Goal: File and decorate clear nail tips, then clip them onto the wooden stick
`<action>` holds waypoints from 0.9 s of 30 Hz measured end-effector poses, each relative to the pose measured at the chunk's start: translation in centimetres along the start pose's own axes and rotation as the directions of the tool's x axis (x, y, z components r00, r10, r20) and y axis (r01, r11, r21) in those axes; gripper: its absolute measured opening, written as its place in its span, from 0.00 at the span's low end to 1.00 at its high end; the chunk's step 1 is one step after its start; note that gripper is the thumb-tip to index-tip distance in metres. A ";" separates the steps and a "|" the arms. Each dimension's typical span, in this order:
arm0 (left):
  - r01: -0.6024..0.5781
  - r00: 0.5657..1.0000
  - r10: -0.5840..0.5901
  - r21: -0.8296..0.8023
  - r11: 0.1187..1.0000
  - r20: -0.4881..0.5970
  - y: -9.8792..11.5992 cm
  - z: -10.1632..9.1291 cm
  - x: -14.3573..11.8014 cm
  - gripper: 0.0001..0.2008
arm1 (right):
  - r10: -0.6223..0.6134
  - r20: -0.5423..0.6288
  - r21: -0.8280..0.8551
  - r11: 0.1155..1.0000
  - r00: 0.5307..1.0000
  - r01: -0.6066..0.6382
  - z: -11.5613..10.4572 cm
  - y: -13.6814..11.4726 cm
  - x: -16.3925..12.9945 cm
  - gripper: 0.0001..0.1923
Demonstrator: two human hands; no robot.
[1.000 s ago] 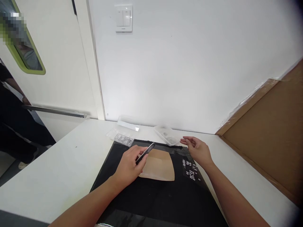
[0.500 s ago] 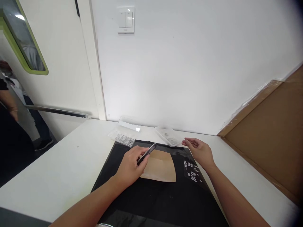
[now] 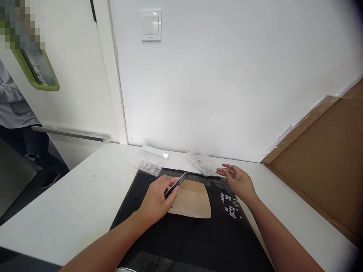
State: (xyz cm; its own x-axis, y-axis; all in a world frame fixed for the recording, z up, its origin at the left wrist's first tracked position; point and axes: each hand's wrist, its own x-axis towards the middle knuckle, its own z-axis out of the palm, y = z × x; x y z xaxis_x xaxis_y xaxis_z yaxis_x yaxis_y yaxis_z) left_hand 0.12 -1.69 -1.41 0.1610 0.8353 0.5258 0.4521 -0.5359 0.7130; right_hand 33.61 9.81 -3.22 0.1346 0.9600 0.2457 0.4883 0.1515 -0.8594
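My left hand (image 3: pixel 159 196) is closed around a slim, black, bar-shaped object with a pale edge (image 3: pixel 176 185), held at a slant above a tan sheet (image 3: pixel 193 200). That sheet lies on a large black mat (image 3: pixel 176 238), and my left hand hides its left part. My right hand (image 3: pixel 238 182) hovers over the mat's far right corner with its fingers stretched apart, and I see nothing in it. Just beyond its fingertips sits a shallow clear tray (image 3: pixel 202 164) with small round shapes inside. Small whitish pieces (image 3: pixel 231 206) lie scattered on the mat below my right wrist.
A small compartment case (image 3: pixel 150 168) and a clear plastic lid (image 3: pixel 155 149) lie at the mat's far left corner. The white table (image 3: pixel 70 200) meets the wall behind. A brown cardboard panel (image 3: pixel 320 151) leans at the right. Another person (image 3: pixel 17 109) stands by the door at left.
The fingers of my right hand have spread a little. My left hand and its black object are nearly still. At left, a person in grey has come into view by the door.
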 end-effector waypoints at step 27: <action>-0.037 0.999 0.038 0.046 0.998 -0.022 0.0 -0.1 0.2 0.14 | -0.069 -0.020 -0.037 0.997 0.997 0.069 0.1 -0.5 -0.1 0.16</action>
State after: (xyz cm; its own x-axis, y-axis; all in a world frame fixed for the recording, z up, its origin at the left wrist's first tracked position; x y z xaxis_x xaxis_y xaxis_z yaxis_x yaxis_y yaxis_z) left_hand 0.12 -1.58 -1.27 0.1585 0.8116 0.5623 0.4854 -0.5600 0.6714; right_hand 33.25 9.65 -2.91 0.1177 0.9422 0.3136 0.5283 0.2080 -0.8232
